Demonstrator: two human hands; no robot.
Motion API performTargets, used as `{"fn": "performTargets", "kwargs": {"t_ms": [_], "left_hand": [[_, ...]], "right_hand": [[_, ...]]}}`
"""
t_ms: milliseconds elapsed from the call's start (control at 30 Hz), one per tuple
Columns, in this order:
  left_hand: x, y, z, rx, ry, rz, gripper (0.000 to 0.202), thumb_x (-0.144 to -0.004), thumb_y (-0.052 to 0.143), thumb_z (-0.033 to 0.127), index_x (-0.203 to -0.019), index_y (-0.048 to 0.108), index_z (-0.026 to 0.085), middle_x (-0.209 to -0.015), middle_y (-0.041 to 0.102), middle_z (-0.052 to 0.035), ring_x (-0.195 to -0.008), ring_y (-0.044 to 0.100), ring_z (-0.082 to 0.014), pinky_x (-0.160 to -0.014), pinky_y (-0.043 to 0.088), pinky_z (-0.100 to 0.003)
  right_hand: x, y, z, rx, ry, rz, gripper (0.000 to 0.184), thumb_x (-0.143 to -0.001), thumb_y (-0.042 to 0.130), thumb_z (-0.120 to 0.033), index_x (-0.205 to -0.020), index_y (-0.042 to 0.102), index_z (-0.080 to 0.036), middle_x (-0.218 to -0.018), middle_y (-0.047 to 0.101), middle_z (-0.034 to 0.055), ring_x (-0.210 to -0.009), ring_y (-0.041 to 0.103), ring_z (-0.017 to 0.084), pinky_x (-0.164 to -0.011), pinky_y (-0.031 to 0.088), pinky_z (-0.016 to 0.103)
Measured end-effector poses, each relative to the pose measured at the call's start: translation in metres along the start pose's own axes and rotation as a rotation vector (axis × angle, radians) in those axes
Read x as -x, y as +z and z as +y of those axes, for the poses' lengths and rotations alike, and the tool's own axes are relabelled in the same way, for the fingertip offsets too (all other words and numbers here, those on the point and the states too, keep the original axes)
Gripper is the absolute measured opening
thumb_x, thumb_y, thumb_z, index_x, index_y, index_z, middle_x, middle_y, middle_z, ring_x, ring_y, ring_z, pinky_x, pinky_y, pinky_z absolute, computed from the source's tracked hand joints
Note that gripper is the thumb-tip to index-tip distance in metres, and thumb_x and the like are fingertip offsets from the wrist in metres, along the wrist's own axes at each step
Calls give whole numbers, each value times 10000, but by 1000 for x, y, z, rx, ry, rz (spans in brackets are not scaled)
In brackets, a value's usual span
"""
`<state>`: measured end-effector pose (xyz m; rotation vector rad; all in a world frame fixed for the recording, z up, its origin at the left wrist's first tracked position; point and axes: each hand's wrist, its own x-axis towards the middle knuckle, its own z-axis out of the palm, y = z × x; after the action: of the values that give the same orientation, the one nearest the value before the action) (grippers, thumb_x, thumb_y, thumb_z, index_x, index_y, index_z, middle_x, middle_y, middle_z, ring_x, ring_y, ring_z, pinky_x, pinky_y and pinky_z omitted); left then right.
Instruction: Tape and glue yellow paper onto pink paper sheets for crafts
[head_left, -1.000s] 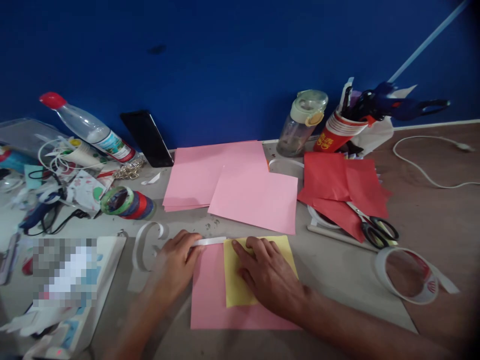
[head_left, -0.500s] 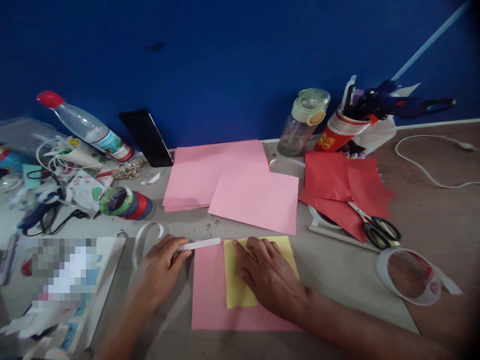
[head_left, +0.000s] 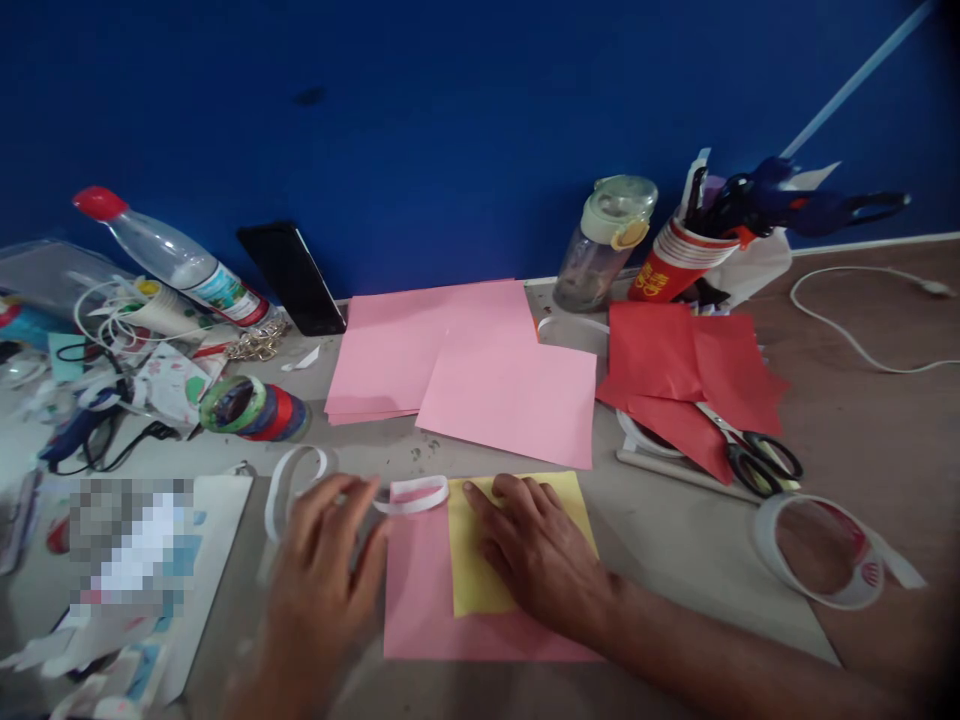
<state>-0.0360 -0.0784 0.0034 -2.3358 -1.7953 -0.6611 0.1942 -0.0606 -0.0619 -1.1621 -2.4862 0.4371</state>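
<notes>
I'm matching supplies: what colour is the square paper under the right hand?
Yellow square paper, clearest in head view.

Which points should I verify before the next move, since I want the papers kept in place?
1. Yellow sheet steadied: ok, the right hand rests on it.
2. Yellow sheet over the lower pink sheet: ok, it overlaps it, with pink showing at the left and along the bottom.
3. White strip pinched by the left hand: not ok, finger and thumb stand apart.
4. White strip flat: not ok, it curls into a loop.
5. Strip stuck to the yellow sheet: cannot tell.
6. Scissors clear of the yellow sheet: ok, they lie apart, off to the right.
</notes>
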Motion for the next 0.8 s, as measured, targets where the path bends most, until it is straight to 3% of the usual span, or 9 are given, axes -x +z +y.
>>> {"fn": "performTargets", "kwargs": {"t_ms": [100,167,367,500,633,800], "left_hand": [[-1,-1,28,120,219,-94,258,-889,509,112,-1118,563,218,-983,618,-77,-876,614,-181,-773,509,-304],[-3,5,38,177,274,-149,216,-902,474,94,-1054,583,202,-923,633,-61,-835,609,-160,-758,503,-282],[-19,29,32,10,101,-228,216,-902,539,246,-1099,606,192,-1054,622,-97,-972,547,-250,-846,447,-417],[-25,38,28,16,29,-311,149,-866,576,252,-1001,631,219,-1038,626,-77,-971,537,-247,-840,408,-409],[-22,42,26,35,-12,-289,99,-875,523,191,-852,616,214,-969,638,-57,-936,552,-224,-850,372,-398],[-18,40,21,51,-65,-261,128,-886,491,168,-798,576,205,-902,649,-38,-867,571,-214,-837,347,-412]], "right_hand": [[1,1,1,15,1,13,542,-838,609,-188,-1352,444,-147,-1109,541,141,-913,494,264,-765,437,409],[1,1,1,17,3,14,535,-845,600,-191,-1355,442,-155,-1106,541,138,-908,494,261,-759,438,404],[0,-1,1,-16,-11,-3,493,-874,543,-186,-1354,445,-142,-1105,535,147,-910,495,264,-772,437,421],[-1,-1,0,-14,18,-20,524,-842,594,-167,-1347,454,-150,-1101,538,136,-923,502,263,-766,436,414],[-1,0,0,-18,21,-3,551,-826,627,-178,-1344,446,-129,-1101,549,135,-921,503,260,-769,443,414],[-1,0,0,-34,30,-11,544,-807,636,-166,-1319,464,-109,-1104,559,135,-915,500,264,-779,451,421]]}}
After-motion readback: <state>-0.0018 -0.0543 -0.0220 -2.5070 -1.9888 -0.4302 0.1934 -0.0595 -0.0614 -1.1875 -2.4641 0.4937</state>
